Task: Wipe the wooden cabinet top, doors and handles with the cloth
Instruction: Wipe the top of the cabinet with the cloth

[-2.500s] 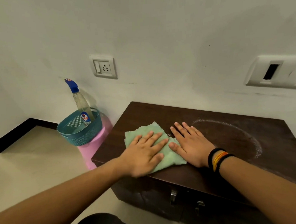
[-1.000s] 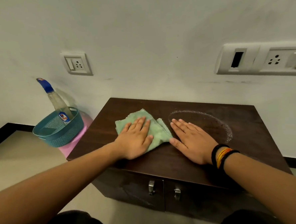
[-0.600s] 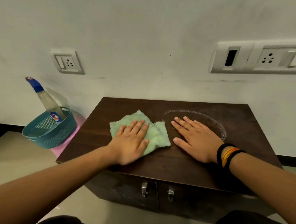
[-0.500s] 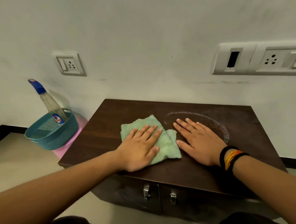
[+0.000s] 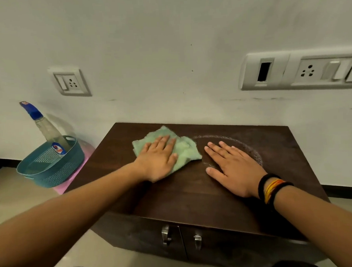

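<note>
A low dark wooden cabinet [image 5: 187, 196] stands against the white wall. On its top lies a light green cloth [image 5: 184, 151], left of centre. My left hand [image 5: 158, 159] presses flat on the cloth, fingers together and pointing to the wall. My right hand [image 5: 232, 167] lies flat on the bare top just right of the cloth, fingers spread, holding nothing. A whitish dusty ring [image 5: 252, 151] marks the wood under and beyond my right hand. Two metal handles [image 5: 166, 235] [image 5: 197, 241] sit on the front doors below.
Left of the cabinet a teal basket [image 5: 49, 168] rests on a pink stool [image 5: 75, 178] and holds a spray bottle [image 5: 45, 129] with a blue nozzle. Wall sockets [image 5: 70, 83] [image 5: 303, 72] are above. Beige floor lies to the left and in front.
My left hand has slid the cloth back towards the wall and a little left over the cabinet top. My right hand stays flat beside it on the wood.
</note>
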